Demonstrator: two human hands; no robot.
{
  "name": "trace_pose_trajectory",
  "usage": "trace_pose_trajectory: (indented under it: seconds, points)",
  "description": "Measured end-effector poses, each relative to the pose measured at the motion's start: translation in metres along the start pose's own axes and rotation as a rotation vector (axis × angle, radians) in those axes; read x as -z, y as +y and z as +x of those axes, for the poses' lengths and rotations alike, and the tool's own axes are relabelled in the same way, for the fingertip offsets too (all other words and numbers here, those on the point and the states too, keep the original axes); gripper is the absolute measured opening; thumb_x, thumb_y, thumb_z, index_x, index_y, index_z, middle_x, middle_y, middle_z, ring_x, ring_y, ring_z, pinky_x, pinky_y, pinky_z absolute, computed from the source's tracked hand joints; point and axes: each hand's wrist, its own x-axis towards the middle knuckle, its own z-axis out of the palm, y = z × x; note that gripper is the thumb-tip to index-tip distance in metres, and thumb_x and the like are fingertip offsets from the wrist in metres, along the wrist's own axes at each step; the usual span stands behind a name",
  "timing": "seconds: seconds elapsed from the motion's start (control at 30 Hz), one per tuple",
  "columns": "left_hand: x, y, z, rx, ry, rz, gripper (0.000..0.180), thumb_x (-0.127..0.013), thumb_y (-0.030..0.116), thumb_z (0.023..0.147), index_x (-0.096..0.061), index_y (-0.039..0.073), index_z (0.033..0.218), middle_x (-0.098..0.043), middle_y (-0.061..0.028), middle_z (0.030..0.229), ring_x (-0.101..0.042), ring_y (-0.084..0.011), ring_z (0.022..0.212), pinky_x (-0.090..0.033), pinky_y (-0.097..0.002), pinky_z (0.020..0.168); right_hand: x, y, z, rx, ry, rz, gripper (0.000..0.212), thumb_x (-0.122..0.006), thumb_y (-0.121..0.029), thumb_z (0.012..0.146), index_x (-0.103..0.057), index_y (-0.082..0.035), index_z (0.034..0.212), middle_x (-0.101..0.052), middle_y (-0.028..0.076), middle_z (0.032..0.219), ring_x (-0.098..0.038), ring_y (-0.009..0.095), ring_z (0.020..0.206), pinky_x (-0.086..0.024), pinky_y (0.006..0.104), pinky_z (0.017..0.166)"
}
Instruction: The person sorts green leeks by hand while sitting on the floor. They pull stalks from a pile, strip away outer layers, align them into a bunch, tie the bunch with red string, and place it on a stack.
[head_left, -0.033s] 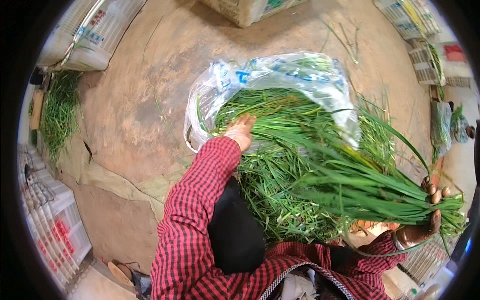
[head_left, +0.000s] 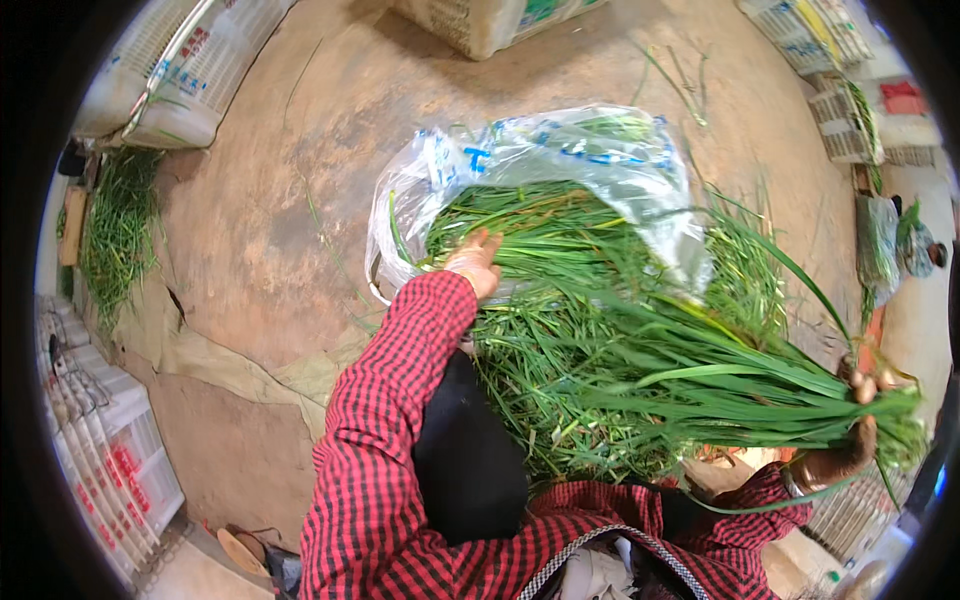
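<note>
My right hand [head_left: 838,450], low at the far right, is closed round the base end of a large bunch of long, flat-leaved garlic chives [head_left: 740,390]. Its leaves fan leftward over a heap of loose chive leaves [head_left: 560,400]. A clear plastic bag [head_left: 400,195] with blue print lies spread on the ground, more chives [head_left: 560,215] filling its mouth. My left hand [head_left: 474,264] rests on these at the left side of the opening, palm down, fingers outstretched. Both sleeves are red-and-black checked.
White plastic crates [head_left: 185,85] stand at upper left, with another crate [head_left: 480,25] at top centre. Stacked crates [head_left: 110,430] line the lower left, more [head_left: 815,45] the upper right. Loose greens [head_left: 120,230] lie at far left. A brown sheet [head_left: 220,365] covers ground near my left arm.
The leaves of the held bunch have settled slightly downward. My left hand stays on the bagged chives; the whole view has shifted a little.
</note>
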Motion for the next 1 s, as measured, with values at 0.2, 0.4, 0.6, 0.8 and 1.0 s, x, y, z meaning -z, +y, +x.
trace_pose_trajectory:
  seconds: [0.2, 0.4, 0.6, 0.8, 1.0]
  points:
    - [0.07, 0.142, -0.127, -0.692, -0.026, -0.403, 0.098, -0.067, 0.064, 0.081, -0.036, 0.002, 0.149, -0.027, -0.0209, 0.159, -0.022, -0.0316, 0.149, -0.018, -0.039, 0.121, -0.021, -0.014, -0.073, -0.149, 0.174, -0.126, 0.057, -0.063, -0.009, 0.087, -0.04, 0.0, 0.138, -0.061, 0.009, 0.114, -0.059, 0.023, 0.108, -0.04, 0.0427, 0.104]
    - [0.028, 0.311, -0.259, -0.965, -0.619, -1.227, 0.085, -0.077, 0.046, 0.079, -0.039, 0.004, 0.143, -0.043, -0.02, 0.145, -0.038, -0.0331, 0.135, -0.03, -0.0434, 0.115, -0.11, -0.087, -0.096, -0.112, 0.138, -0.125, 0.032, -0.07, -0.007, 0.088, -0.067, -0.002, 0.119, -0.068, 0.012, 0.116, -0.066, 0.022, 0.104, -0.051, 0.038, 0.094]
    - [-0.037, 0.333, -0.318, -0.858, -0.005, -1.77, 0.049, -0.08, 0.004, 0.073, -0.062, 0.006, 0.119, -0.069, -0.0046, 0.104, -0.066, -0.0172, 0.094, -0.054, -0.0289, 0.077, -0.118, -0.113, -0.112, -0.105, -0.194, -0.449, 0.102, -0.088, -0.02, 0.072, -0.028, -0.006, 0.153, -0.051, 0.014, 0.142, -0.047, 0.022, 0.131, -0.036, 0.0367, 0.11]
    - [-0.103, 0.285, -0.289, 0.001, -0.463, -2.316, 0.024, -0.073, 0.032, 0.081, -0.065, 0.01, 0.087, -0.068, -0.0053, 0.081, -0.065, -0.023, 0.072, -0.056, -0.0373, 0.075, -0.044, -0.018, -0.273, -0.392, -0.224, -0.677, 0.121, -0.083, -0.011, 0.07, 0.002, -0.003, 0.157, -0.033, 0.019, 0.155, -0.038, 0.025, 0.14, -0.032, 0.0321, 0.114]
    - [-0.197, 0.288, -0.308, 0.276, -0.591, -2.245, 0.05, -0.077, 0.051, 0.077, -0.064, 0.007, 0.097, -0.069, -0.0104, 0.09, -0.066, -0.0284, 0.089, -0.052, -0.0422, 0.088, -0.032, -0.085, -0.252, -1.124, -0.289, -0.841, 0.077, -0.068, 0.003, 0.074, -0.036, 0.004, 0.144, -0.064, 0.01, 0.121, -0.062, 0.016, 0.106, -0.049, 0.0282, 0.094]
